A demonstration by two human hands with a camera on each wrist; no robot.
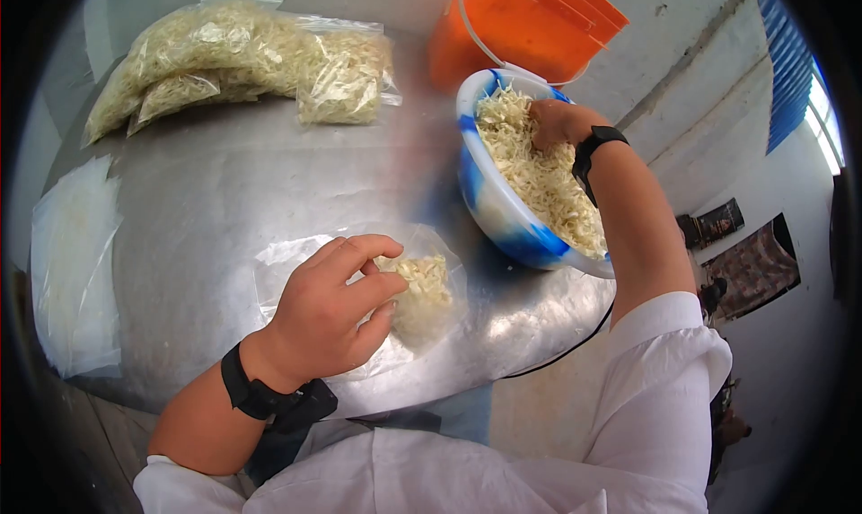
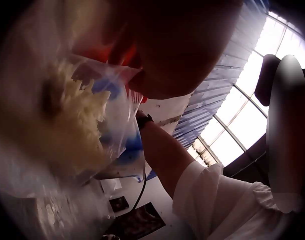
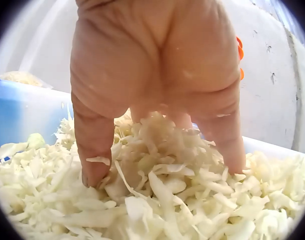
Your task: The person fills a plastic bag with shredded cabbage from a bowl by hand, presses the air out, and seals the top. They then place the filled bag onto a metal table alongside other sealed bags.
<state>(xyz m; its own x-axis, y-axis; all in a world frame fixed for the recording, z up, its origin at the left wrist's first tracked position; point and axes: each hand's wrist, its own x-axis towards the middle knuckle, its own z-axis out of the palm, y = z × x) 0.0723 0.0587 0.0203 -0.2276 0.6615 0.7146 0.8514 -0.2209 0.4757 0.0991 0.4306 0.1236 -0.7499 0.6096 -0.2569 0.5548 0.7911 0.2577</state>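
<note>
In the head view, a blue-and-white basin (image 1: pixel 510 231) full of shredded cabbage (image 1: pixel 521 175) stands at the right of the metal table. My right hand (image 1: pixel 561 124) reaches into it. The right wrist view shows its fingers (image 3: pixel 95 145) spread downward and dug into the shreds, with a clump gathered between them. Nearer my body, my left hand (image 1: pixel 334 306) holds a clear plastic bag (image 1: pixel 442 321) at its mouth, fingers and thumb at the film. Some shredded cabbage sits inside that bag, also seen close up and blurred in the left wrist view.
Several filled bags of shredded cabbage (image 1: pixel 242 47) lie along the back left of the metal table (image 1: pixel 206 200). A stack of flat plastic bags (image 1: pixel 76 267) lies at the left edge. An orange bucket (image 1: pixel 530 29) stands behind the basin, against the wall.
</note>
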